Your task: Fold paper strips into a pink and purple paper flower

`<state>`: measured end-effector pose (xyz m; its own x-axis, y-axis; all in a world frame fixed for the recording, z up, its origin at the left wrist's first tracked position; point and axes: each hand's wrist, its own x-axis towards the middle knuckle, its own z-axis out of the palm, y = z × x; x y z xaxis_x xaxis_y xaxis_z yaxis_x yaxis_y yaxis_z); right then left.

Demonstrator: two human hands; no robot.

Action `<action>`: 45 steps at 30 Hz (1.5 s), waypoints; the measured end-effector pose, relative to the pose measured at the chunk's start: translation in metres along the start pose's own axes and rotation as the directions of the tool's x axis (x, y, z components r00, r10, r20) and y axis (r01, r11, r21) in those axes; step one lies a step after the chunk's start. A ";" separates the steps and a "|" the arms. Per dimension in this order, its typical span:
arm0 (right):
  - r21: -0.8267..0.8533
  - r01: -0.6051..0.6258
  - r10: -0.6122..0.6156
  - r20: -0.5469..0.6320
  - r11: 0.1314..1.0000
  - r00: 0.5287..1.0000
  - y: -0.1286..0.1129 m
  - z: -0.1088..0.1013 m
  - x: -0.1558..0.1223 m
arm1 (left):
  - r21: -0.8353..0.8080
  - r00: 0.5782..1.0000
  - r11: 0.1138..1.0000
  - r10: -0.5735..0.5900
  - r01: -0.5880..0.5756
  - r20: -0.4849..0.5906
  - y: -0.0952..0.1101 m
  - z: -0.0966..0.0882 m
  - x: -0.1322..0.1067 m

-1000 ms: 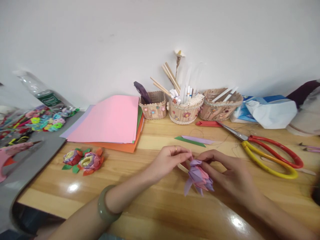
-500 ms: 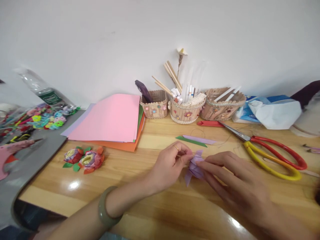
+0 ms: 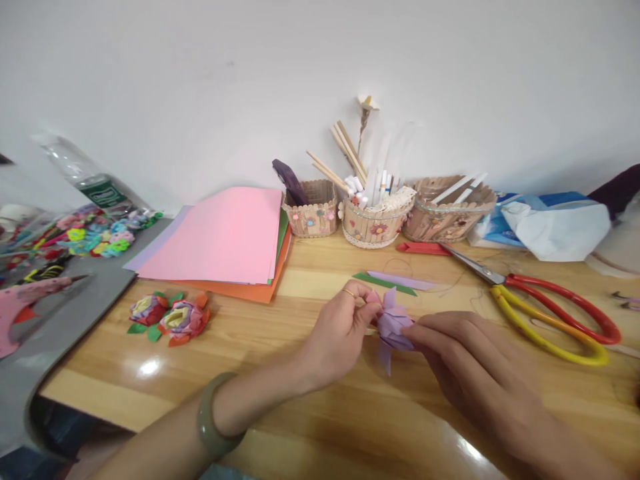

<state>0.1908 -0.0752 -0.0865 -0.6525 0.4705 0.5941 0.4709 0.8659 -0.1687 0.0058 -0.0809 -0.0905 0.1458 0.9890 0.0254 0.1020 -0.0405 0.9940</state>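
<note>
The pale wooden bench [image 3: 285, 430] is the largest thing, cut off at the right and bottom of the view. On it lies a stack of coloured paper sheets [image 3: 215, 240]; the pink top sheet hides most of the lilac, green and orange ones beneath. The person's right hand [image 3: 475, 363] comes in from the lower right, back upward, its forearm cut off by the frame; the thumb cannot be made out. The left hand [image 3: 340, 333] reaches in from the lower left, knuckles up and wrist fairly straight, behind a grey-green bangle [image 3: 213, 417]. Large metal scissors with red and yellow handles [image 3: 501, 280] lie beyond the right hand. Between the hands, just above the bench, is a lilac paper flower with pointed petals [image 3: 394, 325]. The left fingers are pinched together at its left end, covering part of a pink piece; the right fingers grip its right side, hiding that edge. Just beyond lie a narrow lilac strip [image 3: 403, 280] and a green strip [image 3: 385, 285], partly overlapping.
</note>
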 end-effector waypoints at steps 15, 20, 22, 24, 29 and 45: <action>0.093 -0.035 0.046 -0.122 0.995 0.992 -0.002 0.005 0.002 | -0.160 0.998 0.987 0.022 -0.031 -0.057 0.001 -0.001 0.003; 0.210 -0.309 0.345 -0.165 0.928 0.924 -0.003 -0.001 0.013 | -0.269 0.997 0.960 0.075 -0.081 -0.032 0.002 -0.004 0.004; 0.295 -0.479 0.525 -0.099 0.827 0.845 -0.001 -0.002 0.016 | -0.320 0.995 0.942 0.093 -0.096 -0.023 0.002 -0.005 0.003; 0.392 -0.580 0.624 0.020 0.714 0.781 0.002 -0.001 0.019 | -0.357 0.996 0.930 0.092 -0.083 0.008 0.003 -0.006 0.003; 0.526 -0.692 0.611 0.356 0.495 0.707 0.001 -0.003 0.028 | -0.397 0.989 0.917 0.028 0.033 0.148 0.001 -0.009 0.002; 0.482 -0.562 0.565 0.157 0.672 0.810 -0.003 -0.001 0.025 | -0.036 1.000 0.999 0.016 -0.016 -0.003 0.010 0.000 -0.003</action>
<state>0.1735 -0.0666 -0.0705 -0.3551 0.8972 0.2626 0.3974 0.3991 -0.8263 0.0062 -0.0844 -0.0809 0.1442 0.9887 0.0417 0.0642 -0.0514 0.9966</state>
